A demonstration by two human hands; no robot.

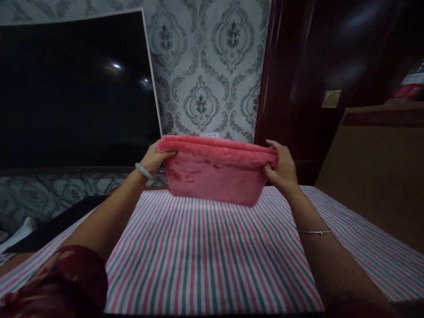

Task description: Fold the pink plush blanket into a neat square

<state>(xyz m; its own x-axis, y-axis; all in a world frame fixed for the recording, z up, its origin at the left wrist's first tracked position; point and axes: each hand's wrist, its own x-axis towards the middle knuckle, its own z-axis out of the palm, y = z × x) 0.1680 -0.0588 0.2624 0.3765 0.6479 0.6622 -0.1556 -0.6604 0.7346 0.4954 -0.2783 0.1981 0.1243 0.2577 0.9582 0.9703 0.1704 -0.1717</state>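
A folded pink plush cloth (215, 174) hangs in the air over the far part of the table, its layered fold at the top and its lower edge drooping. My left hand (159, 157) grips its upper left corner, the thumb pressed on the near face. At the upper right corner, my right hand (281, 168) pinches the fold, with the thumb in front. The fingers behind the cloth are partly hidden. Beneath it lies a striped tablecloth (202, 256) in pink, grey and white.
On the left a large dark television screen (76, 92) stands against patterned wallpaper (200, 101). To the right is a cardboard box (374, 172) with a bottle (410, 86) on top. Behind it is a dark red glossy panel (298, 57). A small white label (210, 135) shows behind the cloth.
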